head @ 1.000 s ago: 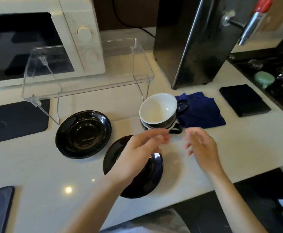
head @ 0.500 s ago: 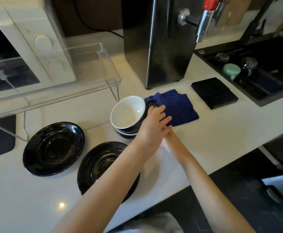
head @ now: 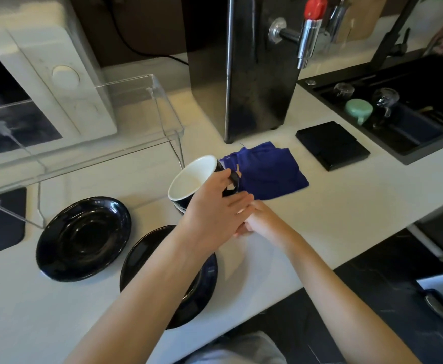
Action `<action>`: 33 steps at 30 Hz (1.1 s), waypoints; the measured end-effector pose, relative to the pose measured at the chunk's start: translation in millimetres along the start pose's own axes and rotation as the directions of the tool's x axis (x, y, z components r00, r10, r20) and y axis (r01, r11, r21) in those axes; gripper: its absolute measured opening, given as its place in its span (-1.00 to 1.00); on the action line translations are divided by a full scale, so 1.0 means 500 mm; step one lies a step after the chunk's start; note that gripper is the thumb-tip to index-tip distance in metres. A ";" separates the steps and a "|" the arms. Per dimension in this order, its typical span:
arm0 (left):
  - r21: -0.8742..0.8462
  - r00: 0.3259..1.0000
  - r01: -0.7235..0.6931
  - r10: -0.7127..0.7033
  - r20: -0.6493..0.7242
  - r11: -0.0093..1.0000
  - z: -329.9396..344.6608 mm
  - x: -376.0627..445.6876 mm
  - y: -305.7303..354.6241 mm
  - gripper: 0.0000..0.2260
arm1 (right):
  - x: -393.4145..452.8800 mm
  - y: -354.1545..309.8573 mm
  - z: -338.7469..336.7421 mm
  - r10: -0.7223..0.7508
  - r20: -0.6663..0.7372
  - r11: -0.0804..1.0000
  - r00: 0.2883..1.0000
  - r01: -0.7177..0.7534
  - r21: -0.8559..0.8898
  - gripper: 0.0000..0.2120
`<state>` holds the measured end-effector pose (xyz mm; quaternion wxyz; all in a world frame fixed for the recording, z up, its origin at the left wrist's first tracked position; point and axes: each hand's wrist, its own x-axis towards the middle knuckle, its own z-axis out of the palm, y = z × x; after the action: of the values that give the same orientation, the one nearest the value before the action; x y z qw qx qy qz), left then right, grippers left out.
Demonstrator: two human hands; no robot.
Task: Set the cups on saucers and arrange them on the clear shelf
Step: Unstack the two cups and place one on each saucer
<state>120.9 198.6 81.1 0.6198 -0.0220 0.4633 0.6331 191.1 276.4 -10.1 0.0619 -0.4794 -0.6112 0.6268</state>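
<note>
Bright, even daylight fills the white counter (head: 333, 219); highlights glint on two glossy black saucers (head: 83, 239), soft shadows fall beneath the forearms, and wide-angle distortion bends the slightly soft edges.

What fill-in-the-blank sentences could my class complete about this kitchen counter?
1. The top cup is white inside and ____ outside.
2. The number of saucers on the counter is ____.
3. The folded cloth beside the cups is ____.
4. The left hand grips the top cup by its ____.

Missing words: black; two; blue; handle
</note>
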 end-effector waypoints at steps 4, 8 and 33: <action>0.039 0.995 -0.009 0.005 0.100 0.999 -0.039 -0.026 0.018 -0.64 | -0.016 -0.005 -0.004 -0.088 0.024 0.990 0.996 0.084 0.114 -0.69; 0.079 0.996 -0.062 0.056 0.075 0.995 -0.079 -0.040 0.029 -0.78 | -0.020 -0.005 -0.005 -0.156 0.038 0.982 0.987 0.151 0.114 -0.71; 0.487 0.774 -0.355 0.544 -0.325 0.798 -0.413 -0.133 0.073 -0.72 | -0.143 0.010 0.090 -0.306 -0.012 0.932 0.952 0.302 0.198 -0.63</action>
<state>-5.9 28.2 24.1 0.3126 0.0730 0.7034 0.6342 201.3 195.8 13.7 0.1997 -0.3647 -0.6131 0.6717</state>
